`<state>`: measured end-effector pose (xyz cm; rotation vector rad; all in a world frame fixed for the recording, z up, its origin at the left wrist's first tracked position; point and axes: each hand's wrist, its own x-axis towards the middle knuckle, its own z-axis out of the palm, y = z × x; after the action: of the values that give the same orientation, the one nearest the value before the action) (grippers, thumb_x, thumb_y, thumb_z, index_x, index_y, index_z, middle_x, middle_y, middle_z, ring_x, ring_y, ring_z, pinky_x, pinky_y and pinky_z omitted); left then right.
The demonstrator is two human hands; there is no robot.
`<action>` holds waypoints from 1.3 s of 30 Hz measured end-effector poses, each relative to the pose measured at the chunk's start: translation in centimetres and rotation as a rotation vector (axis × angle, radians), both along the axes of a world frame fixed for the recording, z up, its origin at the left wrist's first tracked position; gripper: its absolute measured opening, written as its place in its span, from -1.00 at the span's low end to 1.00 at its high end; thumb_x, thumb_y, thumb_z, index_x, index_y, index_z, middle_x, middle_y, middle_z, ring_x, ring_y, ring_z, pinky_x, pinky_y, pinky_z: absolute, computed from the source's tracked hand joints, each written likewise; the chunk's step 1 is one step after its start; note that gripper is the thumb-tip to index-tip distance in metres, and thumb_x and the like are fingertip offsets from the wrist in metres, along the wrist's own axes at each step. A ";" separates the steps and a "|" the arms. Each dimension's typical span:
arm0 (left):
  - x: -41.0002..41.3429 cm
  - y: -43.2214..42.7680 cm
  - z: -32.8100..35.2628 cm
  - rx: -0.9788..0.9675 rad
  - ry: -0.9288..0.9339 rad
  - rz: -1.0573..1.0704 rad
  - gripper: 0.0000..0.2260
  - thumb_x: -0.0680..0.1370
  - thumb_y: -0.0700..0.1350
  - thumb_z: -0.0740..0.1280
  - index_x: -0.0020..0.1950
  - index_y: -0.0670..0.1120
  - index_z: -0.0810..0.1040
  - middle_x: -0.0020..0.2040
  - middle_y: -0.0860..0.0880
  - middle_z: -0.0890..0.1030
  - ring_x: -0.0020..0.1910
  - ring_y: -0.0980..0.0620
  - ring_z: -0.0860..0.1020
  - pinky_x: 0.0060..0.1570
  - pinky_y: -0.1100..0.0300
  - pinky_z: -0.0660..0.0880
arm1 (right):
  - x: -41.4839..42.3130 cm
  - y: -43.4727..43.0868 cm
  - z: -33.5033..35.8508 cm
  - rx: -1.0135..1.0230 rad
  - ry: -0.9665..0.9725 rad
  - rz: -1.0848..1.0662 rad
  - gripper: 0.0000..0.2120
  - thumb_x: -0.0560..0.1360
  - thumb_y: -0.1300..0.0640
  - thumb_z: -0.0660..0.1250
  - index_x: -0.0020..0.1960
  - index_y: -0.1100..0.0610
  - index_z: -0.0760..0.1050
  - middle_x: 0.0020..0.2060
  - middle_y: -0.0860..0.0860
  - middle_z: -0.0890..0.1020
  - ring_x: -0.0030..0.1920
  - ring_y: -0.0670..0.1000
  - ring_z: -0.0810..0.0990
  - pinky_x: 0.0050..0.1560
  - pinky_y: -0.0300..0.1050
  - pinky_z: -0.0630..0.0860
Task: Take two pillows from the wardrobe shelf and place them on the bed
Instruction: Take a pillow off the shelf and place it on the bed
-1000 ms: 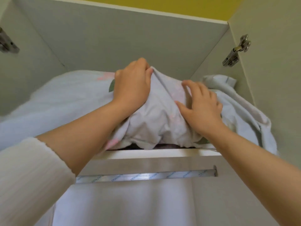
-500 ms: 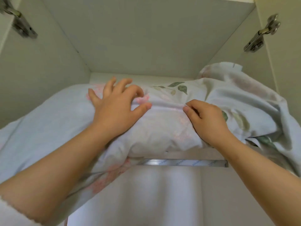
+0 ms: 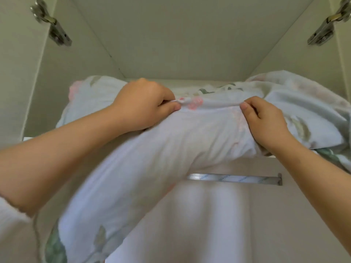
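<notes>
A pale blue pillow (image 3: 171,149) with pink flowers and green leaves hangs half off the wardrobe shelf (image 3: 269,158), its lower end drooping toward the bottom left. My left hand (image 3: 144,105) grips a fold of its cover near the top. To the right, my right hand (image 3: 266,120) pinches the same fabric ridge. A second floral pillow (image 3: 303,111) lies on the shelf at the right, partly under the first. The bed is out of view.
The wardrobe's inner walls close in on both sides, with metal door hinges at the upper left (image 3: 55,27) and upper right (image 3: 326,25). A metal hanging rail (image 3: 235,179) runs below the shelf. White fabric hangs beneath it.
Both hands have closed on the pillow's cover and drawn it forward; the pillow now slides off the shelf edge and droops down to the left.
</notes>
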<state>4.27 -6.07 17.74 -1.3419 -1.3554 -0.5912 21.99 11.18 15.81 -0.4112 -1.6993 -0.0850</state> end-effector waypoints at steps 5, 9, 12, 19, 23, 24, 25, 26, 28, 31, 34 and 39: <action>3.4 -2.3 -1.6 -0.136 -0.189 -0.255 -0.66 0.43 0.15 0.33 -0.37 -0.09 0.51 -0.54 0.07 0.46 -0.49 0.18 0.39 -0.43 0.38 0.27 | 0.2 -0.8 0.5 -0.008 0.056 0.083 -0.77 0.61 0.10 0.07 -0.03 0.19 0.45 -0.18 0.05 0.50 -0.12 0.07 0.41 -0.09 -0.12 0.27; 2.6 0.7 -2.1 -0.094 -0.357 -0.115 -0.47 0.27 0.42 0.17 0.09 0.16 0.47 0.12 0.14 0.58 0.16 0.07 0.48 0.23 0.02 0.33 | -0.1 -1.2 0.1 0.013 -0.092 -0.028 -0.74 0.61 0.08 0.05 -0.02 0.16 0.48 -0.12 0.08 0.54 0.09 0.17 0.48 0.16 0.04 0.28; 1.2 3.4 -2.8 -0.102 -0.554 0.046 -0.36 0.34 0.45 0.14 0.36 0.25 0.20 0.47 0.09 0.23 0.46 -0.09 0.18 0.35 -0.29 0.10 | 0.0 -1.1 -1.1 -0.011 -0.092 -0.049 -0.75 0.49 -0.06 0.02 -0.16 -0.01 0.44 -0.13 -0.02 0.52 0.15 0.15 0.46 0.22 0.06 0.26; 0.8 7.4 -3.5 0.024 -0.886 0.206 -0.14 0.27 0.53 0.08 0.47 0.19 -0.01 0.54 -0.14 0.06 0.50 -0.19 0.08 0.37 -0.25 0.01 | -0.3 -0.4 -3.9 -0.340 -0.037 -0.021 -0.39 0.35 -0.34 0.25 0.33 -0.16 0.24 0.49 -0.04 0.10 0.51 0.04 -0.05 0.40 0.32 0.00; 0.1 7.8 -3.4 0.120 -0.850 0.258 -0.55 0.46 0.29 0.13 0.19 0.04 0.45 0.19 -0.15 0.55 0.23 -0.19 0.43 0.17 -0.05 0.20 | -0.7 -0.6 -4.4 -0.279 -0.040 -0.088 -0.35 0.39 -0.25 0.29 0.40 -0.09 0.19 0.44 0.05 0.21 0.47 0.10 0.10 0.34 0.23 0.14; 0.1 7.7 -3.4 0.166 -0.813 0.223 -0.68 0.51 0.17 0.14 0.06 0.00 0.52 0.12 -0.14 0.59 0.17 -0.18 0.47 0.12 -0.01 0.21 | -0.7 -0.6 -4.5 -0.266 -0.026 -0.097 -0.40 0.41 -0.20 0.30 0.38 -0.06 0.24 0.40 0.07 0.27 0.43 0.11 0.15 0.32 0.18 0.18; 0.3 7.6 -3.4 0.198 -0.780 0.184 -0.75 0.54 0.07 0.14 -0.02 -0.04 0.54 0.07 -0.14 0.61 0.14 -0.19 0.49 0.10 0.01 0.23 | -0.6 -0.6 -4.6 -0.251 -0.008 -0.101 -0.47 0.44 -0.16 0.30 0.34 -0.03 0.30 0.34 0.09 0.32 0.39 0.12 0.20 0.30 0.14 0.21; 0.5 7.5 -3.6 0.220 -0.744 0.151 -0.77 0.55 0.01 0.14 -0.07 -0.07 0.53 0.04 -0.16 0.62 0.12 -0.20 0.50 0.10 0.03 0.25 | -0.5 -0.6 -4.7 -0.232 0.012 -0.107 -0.55 0.46 -0.11 0.30 0.29 0.02 0.36 0.27 0.12 0.35 0.35 0.14 0.24 0.26 0.11 0.24; 0.8 7.2 -4.1 0.271 -0.669 0.100 -0.77 0.57 -0.02 0.14 -0.10 -0.11 0.51 0.00 -0.19 0.61 0.07 -0.23 0.51 0.03 0.03 0.28 | -0.3 -0.5 -5.0 -0.182 0.060 -0.113 -0.70 0.49 -0.02 0.28 0.15 0.11 0.45 0.16 0.17 0.40 0.26 0.19 0.31 0.18 0.10 0.30; 1.1 5.9 -5.5 0.353 -0.590 0.021 -0.74 0.58 -0.02 0.13 -0.11 -0.17 0.49 0.00 -0.23 0.58 0.04 -0.25 0.49 -0.11 0.05 0.26 | 0.0 -0.2 -6.0 -0.111 0.123 -0.071 -0.81 0.52 0.09 0.27 0.02 0.21 0.48 0.06 0.24 0.44 0.20 0.20 0.35 0.07 -0.01 0.31; 1.1 4.4 -7.1 0.404 -0.590 -0.146 -0.78 0.58 -0.03 0.14 -0.20 -0.11 0.40 -0.05 -0.21 0.56 -0.04 -0.21 0.48 -0.18 0.06 0.28 | 0.3 -0.7 -7.1 -0.055 0.190 -0.007 -0.85 0.51 0.17 0.27 -0.06 0.28 0.48 -0.04 0.28 0.48 0.12 0.23 0.39 -0.05 -0.19 0.20; 1.0 3.4 -11.0 0.466 -0.653 -0.446 -0.84 0.56 -0.10 0.20 -0.22 -0.05 0.34 -0.21 -0.08 0.44 -0.19 0.00 0.35 -0.30 0.21 0.13 | 0.2 -3.0 -9.9 -0.068 0.297 0.038 -0.86 0.51 0.20 0.25 -0.09 0.28 0.47 -0.10 0.13 0.37 0.07 0.19 0.42 -0.07 -0.28 0.20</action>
<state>5.23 -2.71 6.75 -1.0959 -1.2890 -1.6499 22.17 8.15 5.86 -0.4204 -1.4185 0.0596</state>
